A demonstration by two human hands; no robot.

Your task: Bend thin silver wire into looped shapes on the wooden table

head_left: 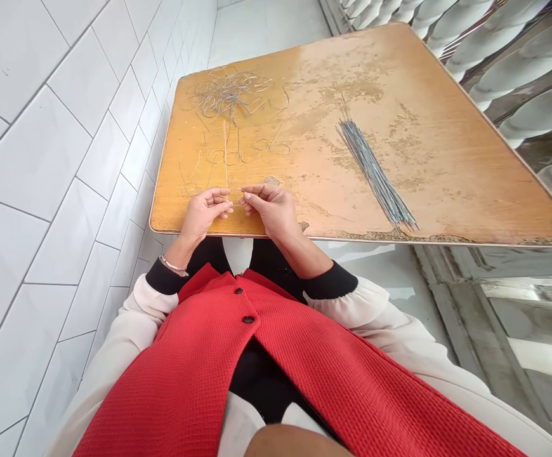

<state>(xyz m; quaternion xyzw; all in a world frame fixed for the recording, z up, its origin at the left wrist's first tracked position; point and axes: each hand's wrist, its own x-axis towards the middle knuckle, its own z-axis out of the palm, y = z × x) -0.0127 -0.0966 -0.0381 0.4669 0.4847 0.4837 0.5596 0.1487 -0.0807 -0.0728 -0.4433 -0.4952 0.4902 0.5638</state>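
Grips clamped, both of them! Left grip and right grip pinch a fine wire right by the near edge of the worktop, fingertips almost meeting (that strand nearly vanishes against the wood). Loose loops wander up the surface to a snarled tangle near the far left corner. Over to the right, well apart from the hands, a straight bundle of grey rods lies slanted toward the near edge. A bracelet circles the left wrist, a red vest sits over a cream sleeve, and a white tiled wall runs along the left.
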